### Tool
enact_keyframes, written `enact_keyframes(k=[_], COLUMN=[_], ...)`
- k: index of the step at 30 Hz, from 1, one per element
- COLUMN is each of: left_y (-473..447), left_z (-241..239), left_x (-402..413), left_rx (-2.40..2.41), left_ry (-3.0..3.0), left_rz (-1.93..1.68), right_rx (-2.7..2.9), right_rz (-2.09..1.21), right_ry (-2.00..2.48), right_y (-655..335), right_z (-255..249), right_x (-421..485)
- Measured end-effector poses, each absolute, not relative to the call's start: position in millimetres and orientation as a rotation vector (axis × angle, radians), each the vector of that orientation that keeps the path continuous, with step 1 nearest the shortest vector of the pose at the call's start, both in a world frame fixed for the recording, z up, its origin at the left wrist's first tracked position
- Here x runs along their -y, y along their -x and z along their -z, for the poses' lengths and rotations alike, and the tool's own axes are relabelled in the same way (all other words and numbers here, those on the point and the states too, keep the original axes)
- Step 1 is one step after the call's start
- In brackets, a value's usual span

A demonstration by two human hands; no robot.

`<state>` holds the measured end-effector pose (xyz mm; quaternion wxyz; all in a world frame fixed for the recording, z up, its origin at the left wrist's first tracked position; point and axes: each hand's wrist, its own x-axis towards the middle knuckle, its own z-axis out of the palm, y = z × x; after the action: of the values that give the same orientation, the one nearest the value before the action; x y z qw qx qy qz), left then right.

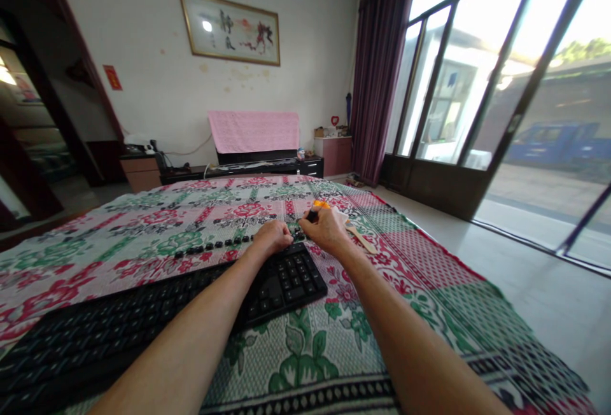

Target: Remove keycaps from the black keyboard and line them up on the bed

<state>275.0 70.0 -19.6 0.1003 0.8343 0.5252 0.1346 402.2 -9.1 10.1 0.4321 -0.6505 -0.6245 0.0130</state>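
Observation:
A black keyboard (286, 284) lies on the patterned cloth, its number pad under and in front of my hands. A row of small black keycaps (209, 247) runs along the cloth behind it. My left hand (272, 237) is closed in a loose fist just beyond the keyboard's back edge, at the right end of that row; anything inside its fingers is hidden. Beside it, my right hand (325, 229) pinches a small black object (312, 216) whose kind I cannot make out. More dark keycaps (298, 234) sit between the two hands.
Behind my right hand are an orange item (321, 203) and a flat wooden handle (363, 240), both partly covered. The floral cloth (300, 364) covers the table, whose right edge drops to the tiled floor. A pink cloth (252, 132) hangs over something against the far wall.

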Motion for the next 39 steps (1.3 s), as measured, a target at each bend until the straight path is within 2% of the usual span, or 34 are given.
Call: enact_keyframes(k=[12, 24, 32, 39], left_y=[-253, -179, -173, -169], left_z=[-1, -19, -29, -32], left_x=[-64, -18, -10, -7], left_rx=[-1.482, -1.195, -1.218, -1.28], left_ry=[-2.45, -2.419, -2.321, -2.365], left_rz=[-0.413, -0.189, -0.133, -0.037], right_rx=[1.51, 1.686, 1.782, 1.864], right_rz=[-0.156, -0.4, -0.417, -0.604], right_ry=[1.582, 1.466, 1.432, 1.331], right_y=[-401, -375, -372, -362], right_z=[-8, -6, -8, -6], right_x=[8, 16, 20, 25])
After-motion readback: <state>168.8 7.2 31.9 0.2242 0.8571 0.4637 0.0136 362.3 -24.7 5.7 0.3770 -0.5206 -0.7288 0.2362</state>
